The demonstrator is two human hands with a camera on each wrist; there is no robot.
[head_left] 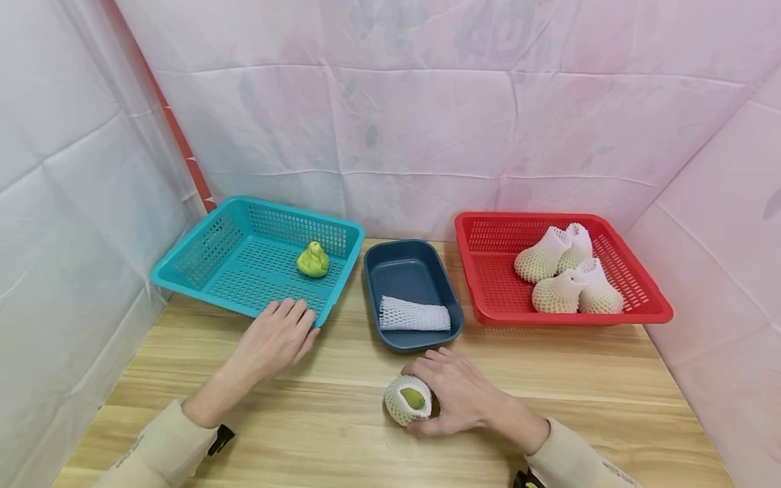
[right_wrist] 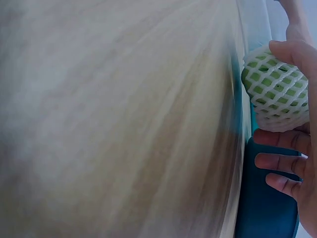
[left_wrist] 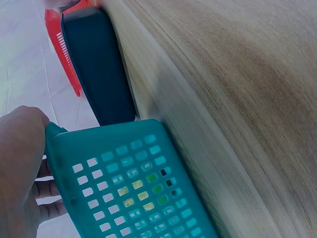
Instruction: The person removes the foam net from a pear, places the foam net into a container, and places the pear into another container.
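Note:
My left hand [head_left: 276, 339] grips the near right rim of a teal plastic basket [head_left: 256, 257]; in the left wrist view its thumb and fingers lie on either side of the rim. One bare yellow-green, lumpy fruit [head_left: 313, 261] with a knobbed top sits inside. On the wooden table, in front of the dark blue tray [head_left: 405, 271], my right hand [head_left: 457, 394] holds a green fruit in a white foam net [head_left: 398, 405]. The net's opening faces up and shows the green skin. In the right wrist view, thumb and index finger hold the netted fruit [right_wrist: 277, 94] from opposite sides.
Inside the blue tray lies a flat white foam net sleeve [head_left: 415, 315]. A red basket [head_left: 494, 271] to the right holds several fruits in white foam nets [head_left: 555, 293]. Pale cloth walls [head_left: 415, 135] enclose the table [head_left: 329, 434] at the back and sides.

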